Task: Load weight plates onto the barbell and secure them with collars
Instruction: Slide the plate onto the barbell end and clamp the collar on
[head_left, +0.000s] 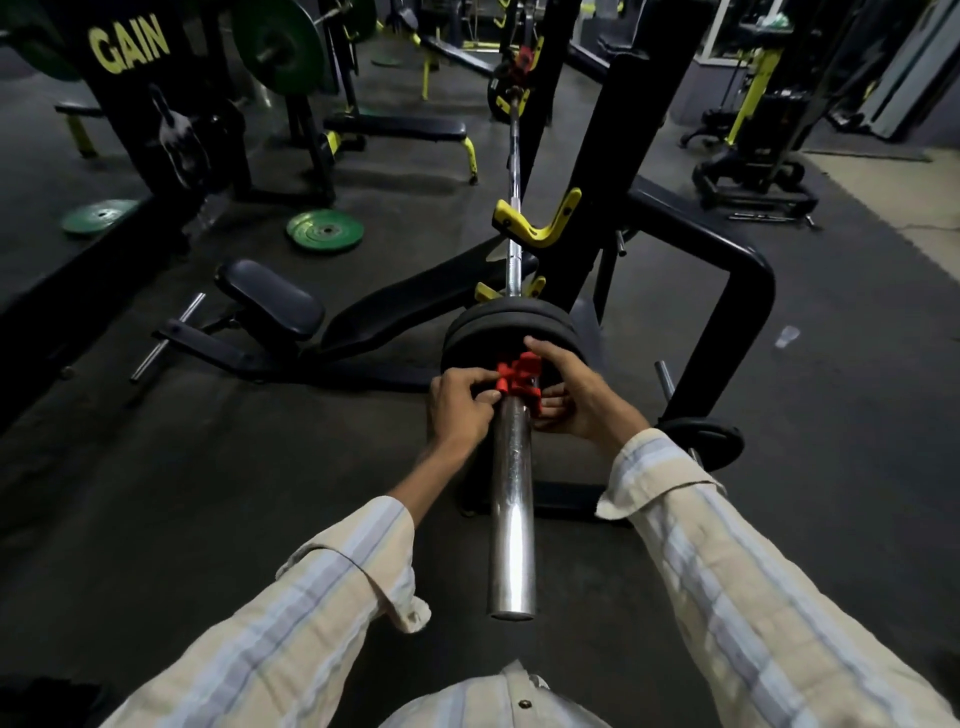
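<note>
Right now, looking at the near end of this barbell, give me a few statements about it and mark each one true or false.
1. Both hands, left hand and right hand, are on the red collar. True.
2. The collar sits against black plates on the barbell sleeve. True.
3. The near plates are green. False: they are black; green plates lie on the floor.
4. The collar sits at the sleeve's very tip. False: bare sleeve extends toward the camera.

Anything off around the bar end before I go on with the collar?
Nothing wrong at the red clamp collar; both hands hold it against the black weight plates on the chrome barbell sleeve. Only oddity: two green weight plates lie loose on the dark rubber floor, well left of you.
</note>
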